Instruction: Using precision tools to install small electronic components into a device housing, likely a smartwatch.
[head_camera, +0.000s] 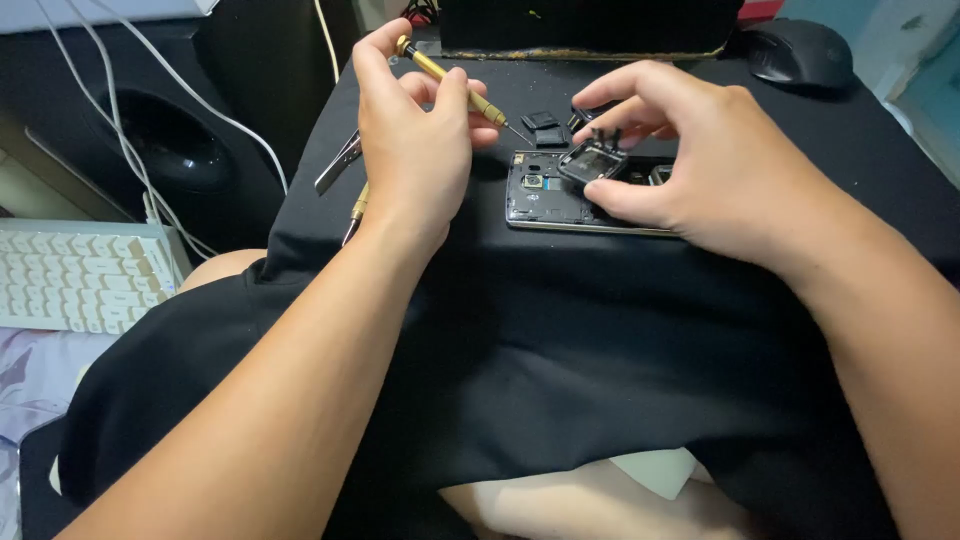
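A head-worn camera looks down at two bare arms reaching over a worktop draped in black cloth. The left hand has its fingers closed around a slim brass screwdriver, held slanted with its fine tip pointing down and right, just short of the right hand's fingertips. The right hand pinches a small dark cover piece between thumb and forefinger, tilted up off an opened phone. The phone lies flat on the cloth directly under those fingers, back removed, its inner parts and camera module showing.

Just beyond the fingertips lie a few small black parts. Behind the left palm, metal tweezers and a second brass tool rest at the cloth's edge.

Farther from the right hand's knuckles, at the far corner, sits a black computer mouse. Well out past the left wrist stands a black speaker with white cables trailing over it, and nearer the viewer a white keyboard. The front edge of the cloth hangs down over the person's lap.
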